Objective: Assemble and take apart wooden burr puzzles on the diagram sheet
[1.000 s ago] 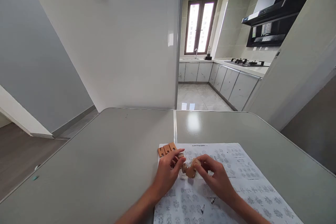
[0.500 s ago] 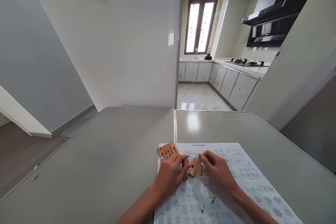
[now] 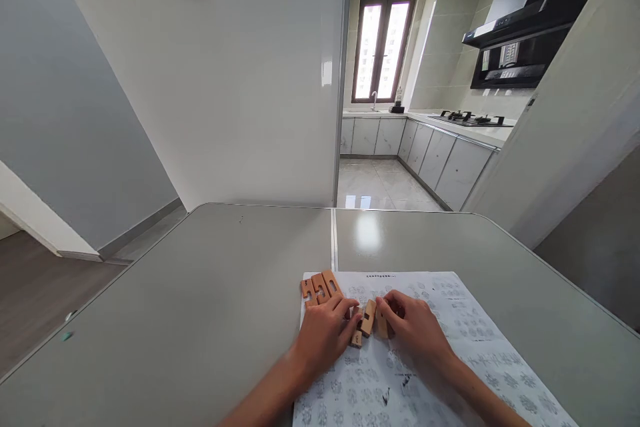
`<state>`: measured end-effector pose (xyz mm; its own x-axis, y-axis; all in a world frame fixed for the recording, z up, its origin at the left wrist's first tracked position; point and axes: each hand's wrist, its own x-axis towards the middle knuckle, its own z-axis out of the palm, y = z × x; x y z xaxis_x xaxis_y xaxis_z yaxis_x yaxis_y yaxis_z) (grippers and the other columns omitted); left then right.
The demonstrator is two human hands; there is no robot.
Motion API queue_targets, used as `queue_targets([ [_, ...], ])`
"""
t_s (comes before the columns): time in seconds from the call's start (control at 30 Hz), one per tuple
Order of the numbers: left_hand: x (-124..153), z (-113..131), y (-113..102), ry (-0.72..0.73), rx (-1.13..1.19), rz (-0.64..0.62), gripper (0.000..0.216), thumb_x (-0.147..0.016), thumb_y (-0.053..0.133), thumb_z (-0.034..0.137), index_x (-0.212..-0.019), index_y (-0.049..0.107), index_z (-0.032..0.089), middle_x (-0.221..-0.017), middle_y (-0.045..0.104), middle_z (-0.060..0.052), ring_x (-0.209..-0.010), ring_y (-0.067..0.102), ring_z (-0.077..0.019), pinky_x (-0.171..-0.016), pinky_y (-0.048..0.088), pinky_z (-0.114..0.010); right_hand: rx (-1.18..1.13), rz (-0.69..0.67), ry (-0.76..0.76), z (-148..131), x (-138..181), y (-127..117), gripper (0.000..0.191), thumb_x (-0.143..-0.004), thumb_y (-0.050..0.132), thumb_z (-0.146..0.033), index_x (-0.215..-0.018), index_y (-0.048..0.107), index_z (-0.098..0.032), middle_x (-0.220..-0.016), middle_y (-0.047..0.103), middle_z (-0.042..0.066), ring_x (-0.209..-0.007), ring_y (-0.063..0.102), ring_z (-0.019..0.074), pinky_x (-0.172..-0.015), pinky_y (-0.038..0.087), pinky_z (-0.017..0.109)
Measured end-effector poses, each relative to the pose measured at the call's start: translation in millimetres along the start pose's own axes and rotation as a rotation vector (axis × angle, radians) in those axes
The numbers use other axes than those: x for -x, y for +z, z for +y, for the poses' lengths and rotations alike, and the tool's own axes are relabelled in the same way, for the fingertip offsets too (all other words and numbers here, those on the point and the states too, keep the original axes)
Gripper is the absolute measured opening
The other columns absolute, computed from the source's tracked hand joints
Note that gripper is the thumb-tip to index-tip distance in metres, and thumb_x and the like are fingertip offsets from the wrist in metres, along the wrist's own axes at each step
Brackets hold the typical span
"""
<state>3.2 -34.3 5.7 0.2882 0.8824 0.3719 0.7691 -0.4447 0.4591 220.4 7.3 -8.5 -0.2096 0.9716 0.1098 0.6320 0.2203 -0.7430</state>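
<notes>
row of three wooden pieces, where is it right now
In the head view, the three wooden pieces lie side by side at the printed sheet's far left corner, just beyond the left hand.

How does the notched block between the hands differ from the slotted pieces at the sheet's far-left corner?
Colour: the notched block looks paler; the slotted pieces are deeper orange-brown.
Grouping: the notched block is a single item; the slotted pieces lie three in a row.
All look wooden, with cutouts.

Left fingers (image 3: 350, 305) touching wooden block (image 3: 357, 339); right fingers (image 3: 391, 296) pinching second block (image 3: 383, 327); third block (image 3: 369, 318) between; printed sheet (image 3: 453, 360) beneath.
</notes>
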Motion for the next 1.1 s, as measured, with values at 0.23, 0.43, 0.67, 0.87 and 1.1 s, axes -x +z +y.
queue_targets([
  [0.23, -0.9, 1.7, -2.5, -0.002, -0.002, -0.01, 0.024, -0.103, 0.05, 0.032, -0.117, 0.067, 0.024, -0.093, 0.075, -0.005, -0.078, 0.072, -0.0185, -0.07, 0.051, -0.027, -0.029, 0.008, -0.058, -1.3, 1.1, 1.1, 0.043, -0.099, 0.046, -0.058, -0.089, 0.071, -0.023, -0.063, 0.071, 0.002, -0.055, 0.064, 0.0213, -0.053, 0.043, 0.03],
  [0.43, -1.2, 2.5, -3.6, 0.023, -0.006, 0.022, 0.021, -0.103, 0.05, 0.029, -0.116, 0.066, 0.023, -0.091, 0.073, -0.004, -0.083, 0.07, -0.0194, -0.072, 0.049, -0.028, -0.032, 0.004, -0.069, -1.5, 1.7, 3.4, 0.037, -0.1, 0.048, -0.056, -0.095, 0.068, -0.025, -0.068, 0.07, 0.001, -0.056, 0.063, 0.0199, -0.056, 0.045, 0.03],
  [0.67, -1.4, 5.6, -6.6, 0.102, 0.012, 0.047, 0.04, -0.087, 0.074, 0.035, -0.123, 0.06, 0.023, -0.119, 0.068, -0.01, -0.11, 0.064, -0.029, -0.095, 0.05, -0.043, -0.063, 0.0, -0.082, -3.5, 3.7, 6.5, 0.034, -0.1, 0.049, -0.052, -0.106, 0.067, -0.024, -0.081, 0.073, 0.003, -0.061, 0.065, 0.0198, -0.059, 0.049, 0.031],
  [0.87, -1.4, 7.2, -7.4, 0.121, 0.04, -0.013, 0.068, -0.074, 0.085, 0.047, -0.13, 0.054, 0.023, -0.131, 0.063, -0.013, -0.123, 0.058, -0.0339, -0.102, 0.048, -0.049, -0.005, -0.001, -0.108, -1.7, 4.2, 7.8, 0.038, -0.101, 0.047, -0.052, -0.113, 0.069, -0.023, -0.088, 0.075, 0.006, -0.068, 0.067, 0.0225, -0.065, 0.053, 0.034],
  [1.1, -1.9, 3.0, -4.4, 0.153, 0.044, -0.027, 0.08, -0.068, 0.089, 0.052, -0.133, 0.049, 0.025, -0.132, 0.062, -0.011, -0.124, 0.058, -0.0337, -0.106, 0.047, -0.05, 0.071, -0.019, -0.108, -6.1, 7.0, 8.2, 0.037, -0.102, 0.045, -0.046, -0.118, 0.07, -0.024, -0.104, 0.076, 0.008, -0.084, 0.072, 0.0246, -0.076, 0.054, 0.036],
])
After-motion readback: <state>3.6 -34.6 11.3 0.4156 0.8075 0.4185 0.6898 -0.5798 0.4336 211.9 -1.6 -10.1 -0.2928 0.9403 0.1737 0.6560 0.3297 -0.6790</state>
